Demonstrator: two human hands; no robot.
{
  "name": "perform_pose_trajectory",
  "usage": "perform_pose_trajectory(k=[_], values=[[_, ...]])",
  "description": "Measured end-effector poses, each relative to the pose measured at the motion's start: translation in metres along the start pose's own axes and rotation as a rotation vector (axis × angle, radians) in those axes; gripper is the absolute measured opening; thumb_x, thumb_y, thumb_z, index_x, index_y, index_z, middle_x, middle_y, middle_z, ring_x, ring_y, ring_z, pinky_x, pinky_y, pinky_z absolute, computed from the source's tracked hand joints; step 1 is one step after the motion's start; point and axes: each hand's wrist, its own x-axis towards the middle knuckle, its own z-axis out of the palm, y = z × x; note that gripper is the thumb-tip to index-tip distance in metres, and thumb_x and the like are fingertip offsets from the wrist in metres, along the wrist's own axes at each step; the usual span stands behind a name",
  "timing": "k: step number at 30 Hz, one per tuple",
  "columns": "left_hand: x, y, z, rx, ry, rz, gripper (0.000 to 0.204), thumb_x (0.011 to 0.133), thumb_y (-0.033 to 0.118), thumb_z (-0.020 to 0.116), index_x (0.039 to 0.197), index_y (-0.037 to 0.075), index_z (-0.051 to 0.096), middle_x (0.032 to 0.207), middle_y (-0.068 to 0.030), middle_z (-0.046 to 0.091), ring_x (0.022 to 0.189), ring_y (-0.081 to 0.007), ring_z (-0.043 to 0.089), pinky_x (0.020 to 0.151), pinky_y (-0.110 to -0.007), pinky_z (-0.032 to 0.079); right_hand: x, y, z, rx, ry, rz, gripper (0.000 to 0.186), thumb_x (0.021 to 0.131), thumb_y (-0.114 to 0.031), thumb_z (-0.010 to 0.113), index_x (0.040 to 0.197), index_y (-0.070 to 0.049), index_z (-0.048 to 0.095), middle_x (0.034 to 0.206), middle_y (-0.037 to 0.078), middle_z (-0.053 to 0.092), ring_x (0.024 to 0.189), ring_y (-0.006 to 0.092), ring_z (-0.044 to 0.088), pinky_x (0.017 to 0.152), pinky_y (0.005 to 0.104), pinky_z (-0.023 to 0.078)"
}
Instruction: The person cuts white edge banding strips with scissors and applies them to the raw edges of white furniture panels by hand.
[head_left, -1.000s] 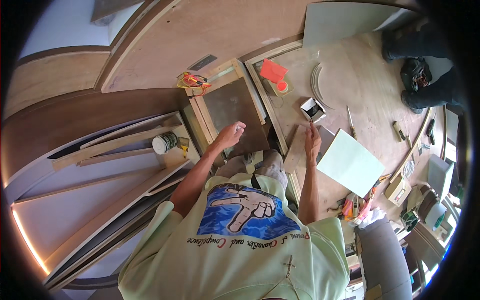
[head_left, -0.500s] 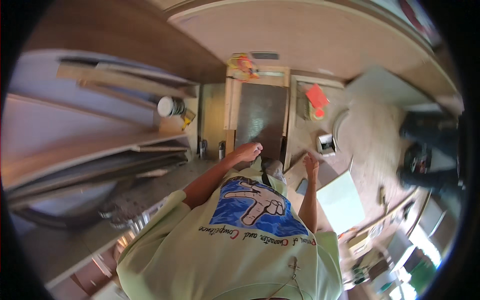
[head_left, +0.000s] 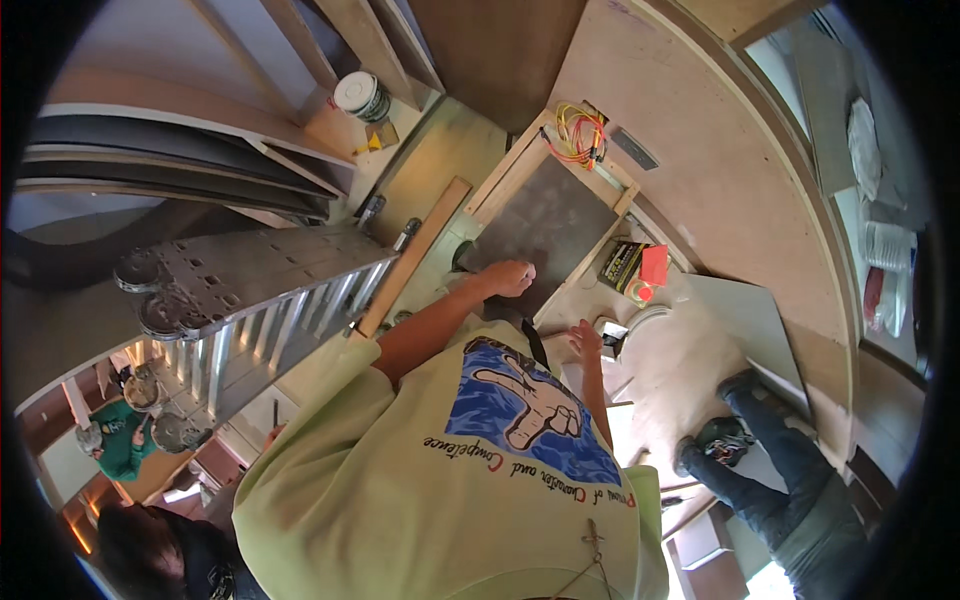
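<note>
Loosely curled, my left hand [head_left: 510, 279] hangs over a dark flat board [head_left: 545, 225] set within a light wooden frame [head_left: 512, 172]. Nothing shows in its fingers, and I cannot tell whether it touches the board. My right hand [head_left: 583, 342] is low in front of my body, fingers partly spread and holding nothing visible. Close beside it is a small open white box [head_left: 609, 328] with something dark inside. Farther off stand a black and yellow container [head_left: 622, 265], a red card [head_left: 654, 265] and a bottle with a red cap [head_left: 640, 291].
An aluminium ladder [head_left: 270, 265] lies to my left beside a wooden strip [head_left: 415, 255]. A white-lidded bucket [head_left: 362, 95] and coiled red and yellow wires [head_left: 580, 135] are farther away. One person in dark trousers [head_left: 745, 465] is at right; another person [head_left: 150, 550] is at lower left.
My view has turned, so the bench appears tilted, and the ladder and a second person now show at left. Both hands stay in front of me, with no object taken up.
</note>
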Motion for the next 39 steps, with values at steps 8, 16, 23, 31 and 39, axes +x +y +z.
perform_pose_trajectory(k=[8, 16, 23, 31, 39], values=[[0.035, 0.001, 0.006, 0.122, -0.134, 0.07, 0.025, 0.083, 0.021, 0.052, 0.095, 0.004, 0.065, 0.095, -0.0195, 0.066, 0.09, -0.0387, 0.063, 0.077, -0.048, 0.05, -0.056, -0.01, 0.029, -0.182, 0.215, -0.053, 0.044, 0.089, -0.037, 0.062, 0.125, -0.012, 0.055, 0.105, 0.007, 0.065, 0.088, 0.0203, 0.066, 0.064, 0.0289, 0.051], [0.065, 0.008, 0.017, 0.065, -0.046, 0.151, 0.02, 0.082, 0.019, 0.053, 0.093, 0.005, 0.063, 0.092, -0.02, 0.066, 0.084, -0.0398, 0.063, 0.07, -0.049, 0.05, -0.07, -0.014, 0.025, -0.168, 0.213, 0.115, 0.039, 0.09, -0.033, 0.059, 0.122, -0.01, 0.057, 0.105, 0.009, 0.065, 0.089, 0.0174, 0.064, 0.068, 0.0297, 0.052], [0.054, 0.001, 0.025, -0.076, 0.062, 0.082, 0.015, 0.084, 0.02, 0.054, 0.09, 0.006, 0.058, 0.085, -0.0163, 0.064, 0.079, -0.0355, 0.061, 0.067, -0.049, 0.046, -0.047, -0.039, 0.016, -0.318, 0.169, 0.135, 0.034, 0.091, -0.029, 0.057, 0.12, -0.01, 0.058, 0.106, 0.01, 0.064, 0.09, 0.0159, 0.063, 0.072, 0.0299, 0.053], [0.014, -0.021, 0.011, -0.034, 0.227, -0.054, 0.024, 0.086, 0.026, 0.051, 0.097, 0.008, 0.062, 0.092, -0.0181, 0.065, 0.086, -0.0379, 0.062, 0.077, -0.047, 0.049, -0.118, -0.369, 0.183, -0.941, 0.49, -1.401, 0.029, 0.096, -0.02, 0.052, 0.113, 0.001, 0.063, 0.107, 0.018, 0.066, 0.1, 0.0239, 0.062, 0.087, 0.034, 0.047], [0.02, 0.014, 0.019, -0.01, 0.223, 0.094, 0.022, 0.09, 0.023, 0.051, 0.105, 0.009, 0.059, 0.099, -0.0156, 0.065, 0.089, -0.036, 0.062, 0.077, -0.045, 0.049, -0.175, -0.611, 0.12, -0.873, 1.077, -2.16, 0.025, 0.092, -0.023, 0.057, 0.101, -0.002, 0.066, 0.1, 0.016, 0.065, 0.094, 0.033, 0.061, 0.086, 0.0434, 0.046]])
